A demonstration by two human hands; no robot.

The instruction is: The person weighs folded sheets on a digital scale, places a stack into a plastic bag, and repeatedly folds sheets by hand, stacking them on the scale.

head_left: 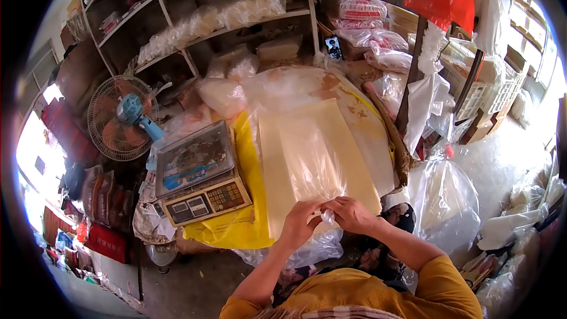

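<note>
Both hands meet at the near edge of a large pale yellowish sheet or board on the table. My left hand has its fingers closed on the gathered end of a clear plastic bag. Close beside it, my right hand pinches the same gathered plastic. The bag spreads away from my hands over the sheet, with light-coloured contents that are hard to make out under the glare. Yellow plastic lies left of the sheet.
A digital scale sits at the left, with a fan behind it. Shelves of bagged goods line the back. A phone stands beyond the table. A large clear bag is at the right.
</note>
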